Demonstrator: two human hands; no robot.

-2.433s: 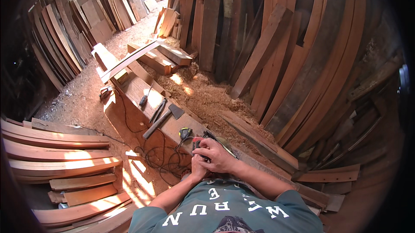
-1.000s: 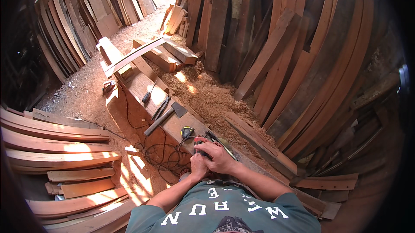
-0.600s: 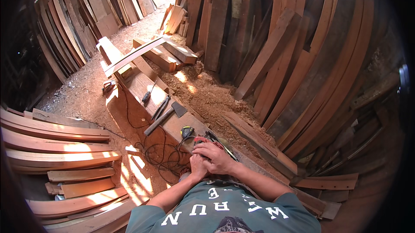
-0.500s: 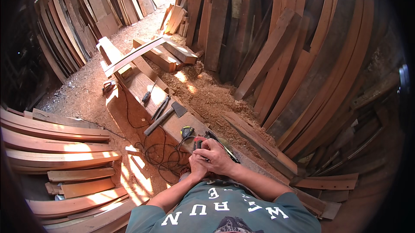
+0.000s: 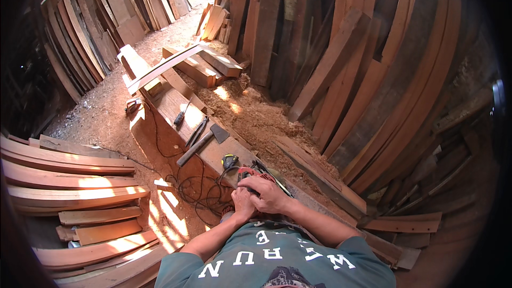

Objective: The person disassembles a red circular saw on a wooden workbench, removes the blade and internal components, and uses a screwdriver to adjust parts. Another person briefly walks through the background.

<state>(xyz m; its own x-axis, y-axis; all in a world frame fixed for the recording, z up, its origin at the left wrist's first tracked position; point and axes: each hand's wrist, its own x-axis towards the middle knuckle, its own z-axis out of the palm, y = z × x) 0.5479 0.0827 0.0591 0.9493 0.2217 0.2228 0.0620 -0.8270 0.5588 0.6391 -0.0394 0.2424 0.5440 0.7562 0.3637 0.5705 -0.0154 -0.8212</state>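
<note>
My left hand (image 5: 243, 202) and my right hand (image 5: 268, 194) are together close to my body, at the near end of a wooden bench plank (image 5: 221, 154). Both have curled fingers, and the right lies partly over the left. What they grip is mostly hidden. A red and black tool (image 5: 246, 171) shows just beyond the right fingers. Past it sit a yellow and black tape measure (image 5: 230, 161), a hatchet (image 5: 202, 144) with its handle over the left edge, dark pliers (image 5: 198, 131) and a screwdriver (image 5: 180, 117).
A black cord (image 5: 198, 192) lies coiled left of the bench. Stacked boards (image 5: 74, 181) fill the left side, and tall planks (image 5: 341, 69) lean at the right. Sawdust (image 5: 256, 120) covers the ground beyond the bench. A pale wooden frame piece (image 5: 165, 68) crosses the far end.
My right fingers have shifted and now lie flatter over the left hand; the dark piece that showed at their tips is covered. More of the red tool shows. The bench items stay put.
</note>
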